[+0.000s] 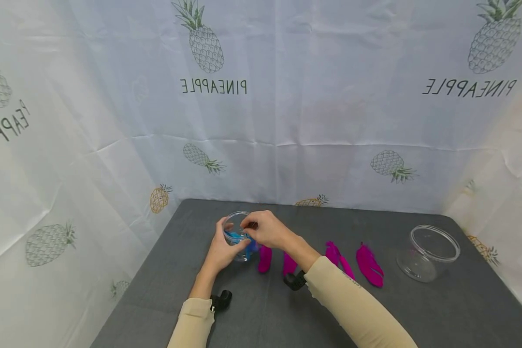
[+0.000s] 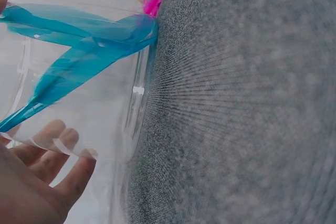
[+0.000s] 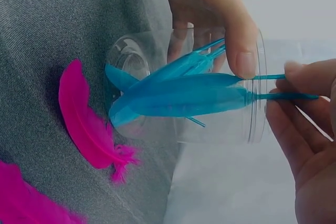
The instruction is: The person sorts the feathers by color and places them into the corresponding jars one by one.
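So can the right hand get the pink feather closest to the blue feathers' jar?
Probably yes. That pink feather lies on the table near the right hand, with nothing on top of it. But the hand seems to be pinching a blue feather, so it would likely need to let go first.

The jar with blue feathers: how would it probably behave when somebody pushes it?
The jar is probably light, since its clear walls look thin and it contains blue feathers. Its smooth, shiny surface may be slippery. If tipped, it could roll, because its side is round.
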A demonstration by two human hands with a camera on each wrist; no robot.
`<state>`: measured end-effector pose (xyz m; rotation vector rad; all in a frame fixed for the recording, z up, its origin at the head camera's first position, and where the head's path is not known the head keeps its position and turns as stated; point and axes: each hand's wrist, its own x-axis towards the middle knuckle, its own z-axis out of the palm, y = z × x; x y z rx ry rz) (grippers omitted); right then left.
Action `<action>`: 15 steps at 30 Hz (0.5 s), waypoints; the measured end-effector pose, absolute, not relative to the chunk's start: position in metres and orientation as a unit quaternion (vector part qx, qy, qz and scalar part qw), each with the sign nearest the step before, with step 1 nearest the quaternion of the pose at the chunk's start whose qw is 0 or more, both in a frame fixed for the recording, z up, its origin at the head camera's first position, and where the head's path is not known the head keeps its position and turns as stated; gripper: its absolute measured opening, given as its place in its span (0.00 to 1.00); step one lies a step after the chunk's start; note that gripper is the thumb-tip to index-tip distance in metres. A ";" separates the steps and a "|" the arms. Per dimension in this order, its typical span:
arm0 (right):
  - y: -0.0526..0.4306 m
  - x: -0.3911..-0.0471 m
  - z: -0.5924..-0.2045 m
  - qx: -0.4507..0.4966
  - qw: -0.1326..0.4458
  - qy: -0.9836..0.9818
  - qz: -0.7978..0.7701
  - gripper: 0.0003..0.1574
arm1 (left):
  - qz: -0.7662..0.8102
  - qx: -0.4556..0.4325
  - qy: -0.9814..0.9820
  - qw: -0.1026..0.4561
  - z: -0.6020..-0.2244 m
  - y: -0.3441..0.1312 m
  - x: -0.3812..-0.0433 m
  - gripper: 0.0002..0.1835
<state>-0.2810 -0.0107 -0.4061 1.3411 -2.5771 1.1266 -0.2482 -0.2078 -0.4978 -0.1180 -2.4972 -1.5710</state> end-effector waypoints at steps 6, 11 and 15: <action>-0.011 -0.282 -0.405 0.433 0.030 -0.831 0.350 0.08 | -0.530 -0.042 -0.842 0.095 -0.499 -0.208 -0.248 0.56; -0.011 -0.283 -0.402 0.417 0.067 -0.836 0.350 0.08 | -0.528 -0.041 -0.843 0.095 -0.500 -0.208 -0.249 0.56; -0.013 -0.283 -0.401 0.405 0.113 -0.836 0.353 0.08 | -0.526 -0.043 -0.844 0.099 -0.500 -0.209 -0.250 0.55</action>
